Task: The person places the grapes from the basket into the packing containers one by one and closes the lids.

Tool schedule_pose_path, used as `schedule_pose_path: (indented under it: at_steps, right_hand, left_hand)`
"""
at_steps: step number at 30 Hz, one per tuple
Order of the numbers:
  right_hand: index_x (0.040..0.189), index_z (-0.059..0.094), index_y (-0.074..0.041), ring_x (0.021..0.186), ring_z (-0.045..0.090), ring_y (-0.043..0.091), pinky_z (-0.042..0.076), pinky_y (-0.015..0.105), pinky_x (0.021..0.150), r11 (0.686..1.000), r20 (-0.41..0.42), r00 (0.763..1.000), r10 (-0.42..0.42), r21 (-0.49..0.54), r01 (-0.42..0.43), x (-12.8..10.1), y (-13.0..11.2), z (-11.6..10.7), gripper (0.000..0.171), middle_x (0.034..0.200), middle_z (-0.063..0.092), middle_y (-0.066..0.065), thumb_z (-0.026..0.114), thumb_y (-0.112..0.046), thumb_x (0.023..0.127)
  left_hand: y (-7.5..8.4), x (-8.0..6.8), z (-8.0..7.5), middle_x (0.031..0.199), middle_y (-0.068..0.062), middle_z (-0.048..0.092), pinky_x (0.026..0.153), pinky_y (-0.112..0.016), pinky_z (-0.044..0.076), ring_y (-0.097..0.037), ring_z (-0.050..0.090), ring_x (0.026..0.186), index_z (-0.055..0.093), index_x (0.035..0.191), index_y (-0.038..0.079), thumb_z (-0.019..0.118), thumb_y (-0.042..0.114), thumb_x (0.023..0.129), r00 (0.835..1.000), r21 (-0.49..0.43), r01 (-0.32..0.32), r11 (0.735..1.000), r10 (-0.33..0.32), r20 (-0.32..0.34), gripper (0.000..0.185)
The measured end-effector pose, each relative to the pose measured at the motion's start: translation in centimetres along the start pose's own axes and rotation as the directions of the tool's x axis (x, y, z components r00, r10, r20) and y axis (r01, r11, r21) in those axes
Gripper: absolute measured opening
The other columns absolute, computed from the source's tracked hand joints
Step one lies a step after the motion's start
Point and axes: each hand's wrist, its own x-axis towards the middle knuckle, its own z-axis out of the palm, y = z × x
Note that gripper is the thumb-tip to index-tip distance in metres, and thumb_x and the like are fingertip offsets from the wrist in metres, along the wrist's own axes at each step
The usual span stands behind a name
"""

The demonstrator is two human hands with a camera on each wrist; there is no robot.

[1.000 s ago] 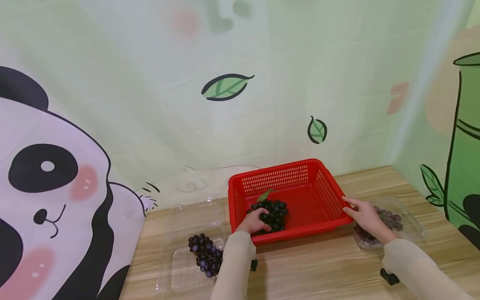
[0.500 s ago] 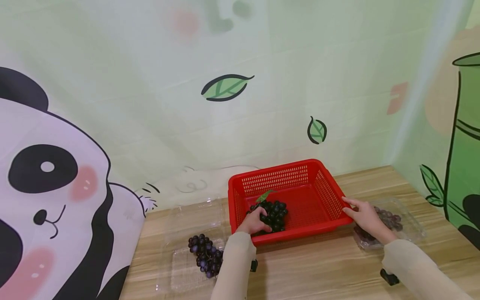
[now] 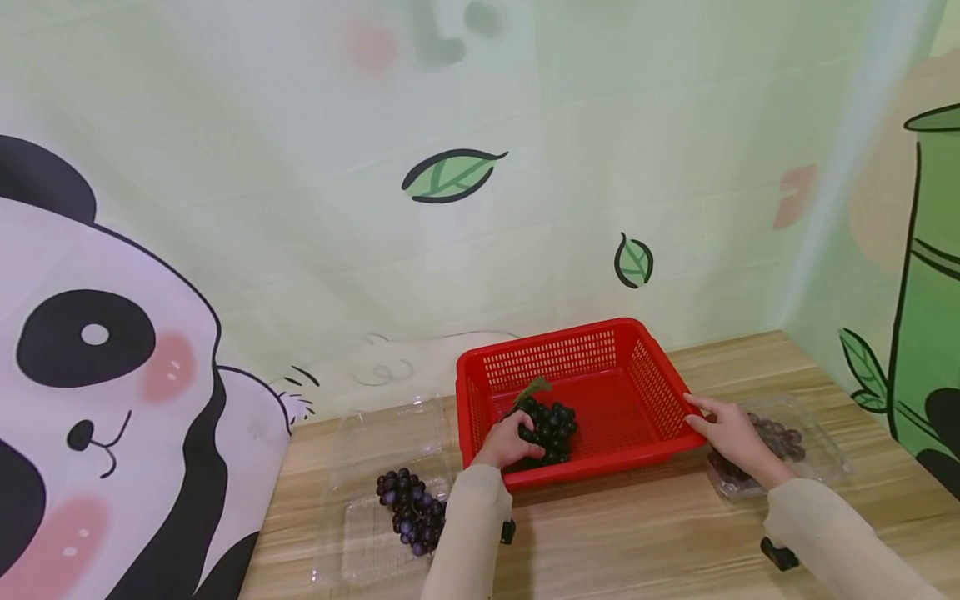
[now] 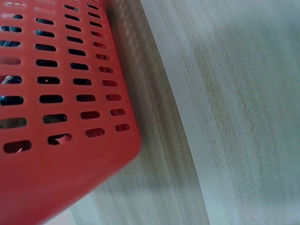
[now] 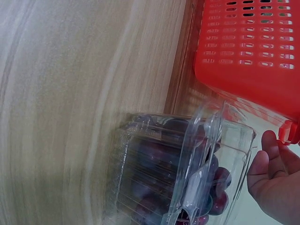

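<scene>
A red slotted basket [image 3: 637, 392] stands on the wooden table, and its wall fills the left wrist view [image 4: 56, 117]. Inside it lies a dark grape bunch [image 3: 551, 427] with a green leaf. My left hand [image 3: 510, 442] reaches over the near rim and curls its fingers round that bunch. My right hand [image 3: 723, 429] rests with straight fingers against the basket's right rim; its palm [image 5: 272, 173] shows beside the red corner [image 5: 253, 61]. Under that wrist sits a clear plastic clamshell box of reddish grapes [image 3: 780, 442], also seen close up in the right wrist view [image 5: 178, 173].
A second dark grape bunch [image 3: 411, 510] lies on an opened clear clamshell tray [image 3: 367, 542] left of the basket. The painted wall [image 3: 450, 175] stands close behind the table, with a corner wall on the right. Bare wood [image 3: 637, 542] spreads in front of the basket.
The grape bunch in the basket has shifted slightly under my left hand, and its leaf has turned. My right hand has stayed at the rim.
</scene>
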Motion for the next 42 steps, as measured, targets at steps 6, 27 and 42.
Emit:
schedule_pose_path:
  at_steps: [6, 27, 42]
  right_hand:
    - [0.129, 0.04, 0.005, 0.075, 0.056, 0.019, 0.043, 0.023, 0.056, 1.0, 0.002, 1.0, 0.014, -0.004, -0.014, -0.01, -0.09, 0.05, 0.046, 0.117, 0.048, 0.034, 0.051, -0.014, 0.088]
    - [0.129, 0.04, 0.005, 0.076, 0.057, 0.021, 0.042, 0.023, 0.054, 1.0, 0.004, 1.0, 0.031, -0.004, -0.031, 0.09, -0.17, 0.06, 0.046, 0.117, 0.048, 0.034, 0.051, -0.013, 0.088]
    - [0.13, 0.038, 0.005, 0.07, 0.053, 0.016, 0.04, 0.023, 0.051, 0.999, 0.02, 0.999, 0.034, 0.016, -0.034, 0.06, -0.22, 0.04, 0.047, 0.114, 0.05, 0.034, 0.05, -0.015, 0.089]
  left_hand:
    - [-0.01, 0.11, -0.01, 0.086, 0.0, 0.059, 0.072, -0.032, 0.043, -0.018, 0.049, 0.08, 0.05, 0.085, 0.02, 0.075, 0.026, 0.067, 0.999, 0.023, -0.017, 1.0, 0.018, -0.032, 0.031]
    - [0.41, -0.24, -0.44, 0.08, -0.002, 0.06, 0.059, -0.024, 0.038, -0.016, 0.048, 0.069, 0.053, 0.085, 0.017, 0.069, 0.015, 0.074, 0.986, -0.002, -0.081, 0.997, 0.08, -0.146, 0.019]
    - [0.29, 0.1, -0.46, 0.085, -0.003, 0.061, 0.063, -0.024, 0.044, -0.017, 0.05, 0.075, 0.054, 0.083, 0.016, 0.067, 0.007, 0.073, 0.977, -0.097, -0.108, 0.989, 0.087, -0.194, 0.019]
